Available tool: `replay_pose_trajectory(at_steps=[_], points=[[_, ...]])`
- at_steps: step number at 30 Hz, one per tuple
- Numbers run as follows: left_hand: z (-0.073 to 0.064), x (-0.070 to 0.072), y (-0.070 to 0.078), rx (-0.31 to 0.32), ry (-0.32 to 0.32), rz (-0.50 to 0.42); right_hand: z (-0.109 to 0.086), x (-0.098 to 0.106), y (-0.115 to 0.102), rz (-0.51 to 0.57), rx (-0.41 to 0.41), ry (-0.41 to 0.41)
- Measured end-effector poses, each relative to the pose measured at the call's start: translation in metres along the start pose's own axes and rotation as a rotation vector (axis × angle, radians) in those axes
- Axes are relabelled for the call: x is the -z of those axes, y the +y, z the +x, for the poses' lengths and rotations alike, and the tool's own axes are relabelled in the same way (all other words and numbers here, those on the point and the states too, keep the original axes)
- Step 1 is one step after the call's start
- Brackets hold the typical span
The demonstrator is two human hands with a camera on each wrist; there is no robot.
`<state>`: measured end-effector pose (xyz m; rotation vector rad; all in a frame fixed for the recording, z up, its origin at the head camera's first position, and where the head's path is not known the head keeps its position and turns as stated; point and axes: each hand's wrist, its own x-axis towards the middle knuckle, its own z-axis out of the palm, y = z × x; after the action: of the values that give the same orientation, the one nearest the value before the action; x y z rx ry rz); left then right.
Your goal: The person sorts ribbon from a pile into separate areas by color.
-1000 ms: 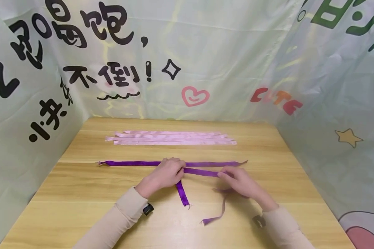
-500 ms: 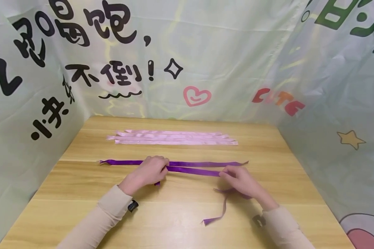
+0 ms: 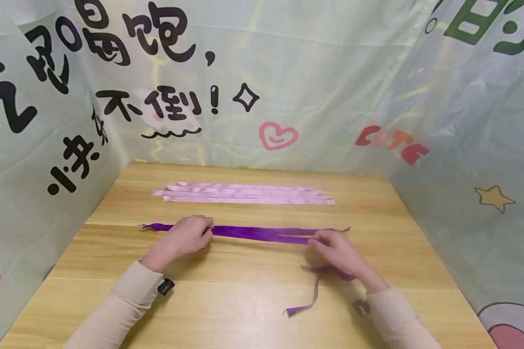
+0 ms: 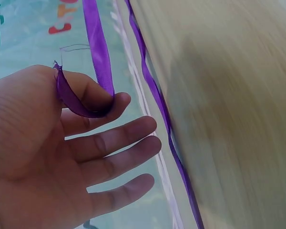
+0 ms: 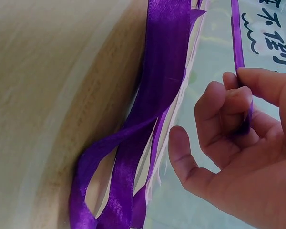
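A purple satin ribbon (image 3: 288, 239) is stretched between my two hands. My left hand (image 3: 183, 238) pinches it close to one end; in the left wrist view the frayed tip of this ribbon (image 4: 101, 55) curls back over the thumb. Farther right, my right hand (image 3: 338, 252) pinches the same ribbon between thumb and fingertips, with the other fingers bent in the right wrist view. Just behind it, a second purple ribbon (image 3: 157, 227) lies straight across the table, partly covered by the left hand. Loose purple ribbon (image 3: 303, 309) lies in a bend below the right hand.
Several pale pink ribbons (image 3: 249, 194) lie side by side toward the back of the wooden table (image 3: 227, 300). Printed cloth (image 3: 323, 87) stands around the back and sides.
My left hand has slid leftward along the ribbon, so the stretch between the hands is longer. The tail hanging below that hand has gone from sight. My right hand has stayed about still.
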<state>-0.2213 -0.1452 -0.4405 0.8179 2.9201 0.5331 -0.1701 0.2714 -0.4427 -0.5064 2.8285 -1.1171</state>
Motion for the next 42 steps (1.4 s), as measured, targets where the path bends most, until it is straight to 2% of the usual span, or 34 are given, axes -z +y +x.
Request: replay_pose_trajectory(at_steps=[6, 15, 24, 33, 42], points=[[-0.012, 0.006, -0.017, 0.015, 0.000, -0.021, 0.005, -0.001, -0.002, -0.035, -0.007, 0.032], [-0.026, 0.011, -0.037, 0.078, -0.020, -0.069, 0.018, -0.005, -0.004, -0.043, -0.052, -0.021], [-0.029, 0.013, -0.040, 0.106, -0.008, -0.027, 0.027, -0.016, -0.004, -0.085, -0.017, -0.042], [-0.024, 0.010, -0.040, 0.141, -0.019, 0.030, 0.028, -0.021, -0.002, -0.151, 0.008, -0.043], [-0.019, 0.008, -0.036, 0.150, -0.033, 0.034, 0.032, -0.019, 0.005, -0.190, -0.055, -0.043]])
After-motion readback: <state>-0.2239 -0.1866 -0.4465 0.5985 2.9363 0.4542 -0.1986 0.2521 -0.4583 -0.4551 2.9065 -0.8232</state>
